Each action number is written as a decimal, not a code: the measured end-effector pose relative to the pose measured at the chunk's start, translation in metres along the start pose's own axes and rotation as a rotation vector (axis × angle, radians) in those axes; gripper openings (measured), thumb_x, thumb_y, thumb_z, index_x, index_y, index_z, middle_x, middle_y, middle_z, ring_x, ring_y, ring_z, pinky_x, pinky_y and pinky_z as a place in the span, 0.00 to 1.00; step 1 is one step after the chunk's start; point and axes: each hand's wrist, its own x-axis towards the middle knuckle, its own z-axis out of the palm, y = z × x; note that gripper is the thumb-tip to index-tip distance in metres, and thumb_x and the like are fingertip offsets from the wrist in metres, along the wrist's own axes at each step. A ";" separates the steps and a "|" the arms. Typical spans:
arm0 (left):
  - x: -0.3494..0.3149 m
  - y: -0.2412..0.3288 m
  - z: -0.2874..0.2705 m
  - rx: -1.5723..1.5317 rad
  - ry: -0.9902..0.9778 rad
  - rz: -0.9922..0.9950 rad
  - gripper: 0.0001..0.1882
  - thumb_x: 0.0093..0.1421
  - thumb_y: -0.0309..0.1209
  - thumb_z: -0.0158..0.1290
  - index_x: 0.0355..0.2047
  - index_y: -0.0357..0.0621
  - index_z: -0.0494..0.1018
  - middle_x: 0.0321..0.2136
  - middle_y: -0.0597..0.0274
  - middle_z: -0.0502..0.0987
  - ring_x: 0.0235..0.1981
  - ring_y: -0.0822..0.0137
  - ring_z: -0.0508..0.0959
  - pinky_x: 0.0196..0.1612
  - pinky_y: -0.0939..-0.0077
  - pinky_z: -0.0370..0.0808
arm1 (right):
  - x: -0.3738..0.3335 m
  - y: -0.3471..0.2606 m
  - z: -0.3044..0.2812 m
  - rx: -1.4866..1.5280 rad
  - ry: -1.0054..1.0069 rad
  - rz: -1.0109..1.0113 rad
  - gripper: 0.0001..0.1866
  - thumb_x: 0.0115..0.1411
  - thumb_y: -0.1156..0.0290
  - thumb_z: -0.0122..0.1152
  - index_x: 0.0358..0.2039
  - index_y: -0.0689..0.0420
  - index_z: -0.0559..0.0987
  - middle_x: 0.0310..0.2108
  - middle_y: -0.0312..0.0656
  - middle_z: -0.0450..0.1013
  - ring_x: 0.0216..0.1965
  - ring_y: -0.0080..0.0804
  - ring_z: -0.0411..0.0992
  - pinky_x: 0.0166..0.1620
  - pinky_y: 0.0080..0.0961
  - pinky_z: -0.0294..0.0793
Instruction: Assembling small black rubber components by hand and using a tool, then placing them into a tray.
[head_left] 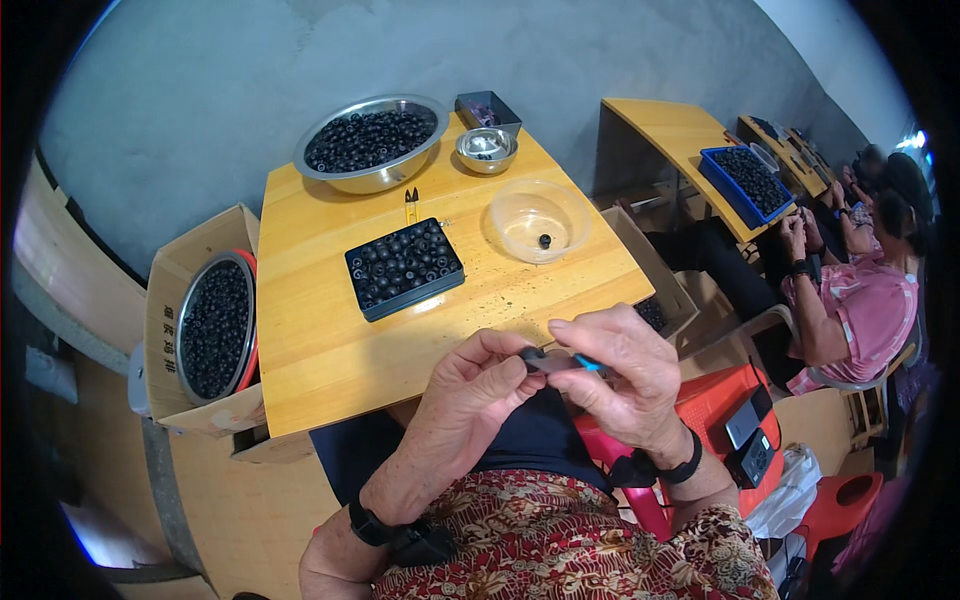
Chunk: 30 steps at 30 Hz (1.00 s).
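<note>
Above my lap, just off the table's near edge, both hands meet. My left hand pinches a small round black part between thumb and fingertips. In my right hand is a small knife with a blue piece at its grip; its flat blade reaches to the black part. Fingers hide most of both. Farther up the table, a dark rectangular tray is filled with similar black ring-shaped parts. To its right, a clear plastic bowl has one black part in it.
A big metal bowl of black parts, a small metal bowl and a dark box stand at the back. Yellow-handled nippers lie behind the tray. A carton flanks the table's left. People sit at tables on the right.
</note>
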 end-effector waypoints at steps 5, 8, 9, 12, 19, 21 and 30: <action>0.000 -0.004 0.000 -0.019 -0.025 0.040 0.09 0.60 0.24 0.56 0.41 0.45 0.74 0.41 0.62 0.77 0.45 0.68 0.76 0.51 0.70 0.73 | 0.000 0.001 0.003 -0.094 -0.069 -0.080 0.20 0.45 0.77 0.70 0.43 0.58 0.81 0.32 0.40 0.75 0.31 0.33 0.73 0.33 0.25 0.73; 0.001 -0.005 -0.001 -0.001 0.011 0.038 0.08 0.60 0.24 0.56 0.40 0.45 0.74 0.40 0.63 0.77 0.44 0.68 0.77 0.51 0.69 0.74 | -0.001 0.000 0.002 -0.180 -0.091 -0.133 0.21 0.43 0.78 0.70 0.42 0.58 0.82 0.32 0.40 0.75 0.29 0.32 0.72 0.31 0.25 0.72; 0.002 -0.005 0.000 -0.002 0.012 0.038 0.08 0.60 0.24 0.56 0.40 0.45 0.74 0.40 0.63 0.77 0.44 0.68 0.77 0.51 0.69 0.74 | -0.001 0.000 0.002 -0.201 -0.085 -0.169 0.21 0.41 0.78 0.70 0.41 0.58 0.82 0.31 0.39 0.75 0.28 0.31 0.71 0.30 0.25 0.72; 0.002 -0.004 0.002 0.025 -0.014 0.031 0.07 0.60 0.25 0.56 0.39 0.45 0.75 0.38 0.64 0.78 0.41 0.69 0.78 0.49 0.70 0.75 | -0.002 0.001 0.003 -0.264 -0.058 -0.253 0.22 0.38 0.79 0.70 0.39 0.59 0.82 0.31 0.38 0.74 0.26 0.30 0.70 0.28 0.24 0.71; 0.002 -0.006 -0.003 -0.019 0.007 -0.001 0.08 0.60 0.27 0.56 0.40 0.46 0.74 0.37 0.64 0.79 0.38 0.70 0.79 0.45 0.73 0.77 | -0.008 0.008 0.006 -0.298 -0.004 -0.312 0.21 0.36 0.79 0.68 0.36 0.58 0.82 0.30 0.37 0.74 0.25 0.30 0.69 0.26 0.23 0.70; 0.002 -0.005 -0.001 -0.026 -0.011 0.002 0.08 0.60 0.27 0.56 0.40 0.46 0.74 0.37 0.64 0.79 0.38 0.70 0.79 0.46 0.72 0.77 | -0.009 0.008 0.005 -0.278 -0.004 -0.279 0.21 0.36 0.79 0.68 0.37 0.58 0.82 0.31 0.37 0.74 0.26 0.31 0.69 0.27 0.24 0.70; 0.001 -0.006 0.001 0.002 0.023 0.014 0.06 0.62 0.26 0.54 0.40 0.47 0.74 0.39 0.65 0.78 0.41 0.70 0.78 0.49 0.71 0.75 | -0.007 0.005 0.005 -0.298 -0.038 -0.240 0.24 0.35 0.78 0.68 0.39 0.57 0.82 0.32 0.37 0.74 0.27 0.32 0.69 0.28 0.25 0.70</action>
